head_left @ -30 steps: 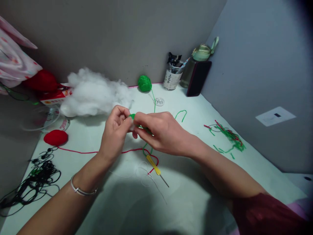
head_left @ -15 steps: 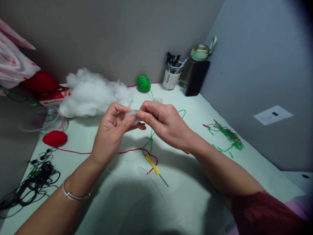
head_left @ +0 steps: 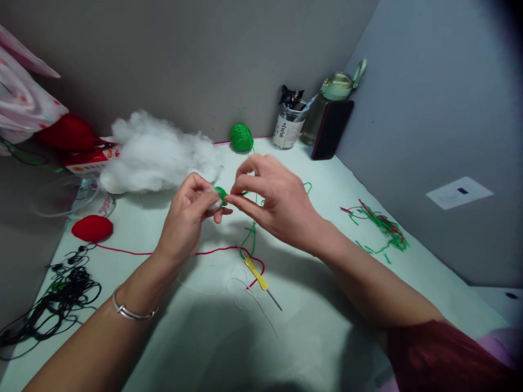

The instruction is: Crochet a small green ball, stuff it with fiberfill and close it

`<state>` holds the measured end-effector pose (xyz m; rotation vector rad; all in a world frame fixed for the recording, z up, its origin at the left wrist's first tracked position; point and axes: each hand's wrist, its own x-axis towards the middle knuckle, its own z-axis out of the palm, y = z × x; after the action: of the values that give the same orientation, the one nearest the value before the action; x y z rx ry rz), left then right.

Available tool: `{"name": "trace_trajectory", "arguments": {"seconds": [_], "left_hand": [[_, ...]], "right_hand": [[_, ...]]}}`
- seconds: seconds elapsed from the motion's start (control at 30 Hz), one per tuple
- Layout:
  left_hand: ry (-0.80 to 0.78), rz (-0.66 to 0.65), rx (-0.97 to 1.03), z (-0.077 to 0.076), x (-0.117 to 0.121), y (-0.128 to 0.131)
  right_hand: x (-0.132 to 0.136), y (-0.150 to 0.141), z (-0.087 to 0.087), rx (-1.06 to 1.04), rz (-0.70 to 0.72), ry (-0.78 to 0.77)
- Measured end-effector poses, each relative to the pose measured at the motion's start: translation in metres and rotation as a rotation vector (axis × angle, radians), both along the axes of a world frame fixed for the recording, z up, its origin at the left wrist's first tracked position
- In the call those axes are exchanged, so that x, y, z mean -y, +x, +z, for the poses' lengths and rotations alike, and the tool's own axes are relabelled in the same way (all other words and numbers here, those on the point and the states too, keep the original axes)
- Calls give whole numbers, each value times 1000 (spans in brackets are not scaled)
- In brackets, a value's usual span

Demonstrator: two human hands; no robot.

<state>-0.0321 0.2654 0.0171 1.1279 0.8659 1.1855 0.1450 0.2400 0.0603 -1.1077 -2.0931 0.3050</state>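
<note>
Holding small green piece (head_left: 221,194) in L hand (head_left: 186,212), up above table (head_left: 196,348), roughly centred btwn both arms. Gripping w/ L thumb & fingers closed on it, along w/ tuft of white stuffing (head_left: 214,203) on the side nearest L thumb. Key relation: from L grip, find green edge just past thumb tip, to the right, facing R hand (head_left: 281,201); from R fingertips, find it straight left, touching or just beside, can't tell which. Count L as nearer, by direct hold; R a v. close 2nd. Hard to judge long axis, too small & part-hidden; in visible bit, looks more up-down than L–R. As for R grip: thumb & index tips nearly tog. at green edge, but can't tell if pinching edge, yarn or nothing. Pose, L: forearm slanted up from lower left, bracelet (head_left: 133,314) nr wrist, fingers curled behind piece, thumb on top. Pose, R: arched, knuckles high, back of hand up, forearm angled from lower right, fingertips pointed left. Below hands, flat on table & well apart from both: yellow-handled hook (head_left: 256,274), tilted, w/ green yarn (head_left: 254,231) & red yarn (head_left: 220,251) close by its upper end.
</note>
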Motion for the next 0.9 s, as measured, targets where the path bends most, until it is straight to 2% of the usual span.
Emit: {"name": "trace_trajectory", "arguments": {"seconds": [0.07,0.13,0.2,0.27,0.33,0.43,0.5,0.57,0.73,0.9], "left_hand": [[-21,-33,10,-1,1,1],[-34,-69,21,-2,2,2],[-47,-80,31,-3,3,2],[-60,-64,37,-2,4,2],[-66,-41,43,1,5,2],[-62,-8,51,3,6,2],[-56,-6,59,3,6,3],[-47,-37,63,2,6,3],[8,-162,117,3,3,-1],[70,-134,18,7,0,-8]], "right_hand": [[0,3,4,-102,110,55],[1,3,6,-218,290,-23],[3,3,4,-294,346,-136],[2,2,0,-280,237,-172],[0,2,-6,-154,106,-131],[-3,1,-14,90,25,-60],[-5,-1,-16,154,-13,-53],[-6,-1,-16,127,-50,-75],[-6,2,-7,-92,-97,-228],[-6,4,-4,-250,-88,-288]]}}
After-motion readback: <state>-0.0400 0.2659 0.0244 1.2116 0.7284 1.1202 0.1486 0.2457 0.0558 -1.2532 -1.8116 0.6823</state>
